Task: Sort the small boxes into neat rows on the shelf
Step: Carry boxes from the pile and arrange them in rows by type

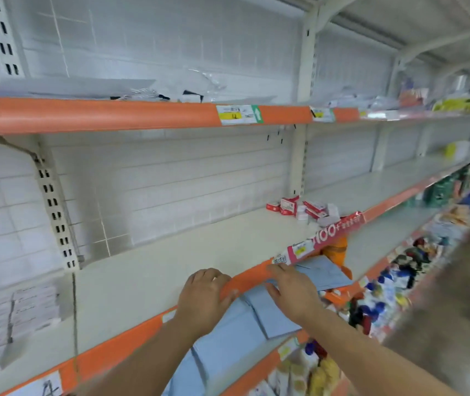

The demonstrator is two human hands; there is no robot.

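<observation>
Several small red and white boxes [304, 209] lie in a loose, jumbled heap on the middle shelf [171, 267], far to the right of my hands. My left hand [202, 295] grips the orange front edge [251, 277] of that shelf, fingers curled over the top and thumb on the strip. Just to its right, my right hand [294, 287] lies with straight fingers on light blue flat packs [274, 315] on the shelf below, its fingertips at the orange edge. Neither hand holds a small box.
Stacks of white boxes [16, 318] stand at the left end of the middle shelf. A pink promo strip [328, 235] covers the edge further right. Colourful goods [399, 281] fill the lower shelves at right. The upper shelf [99, 115] holds plastic wrappers.
</observation>
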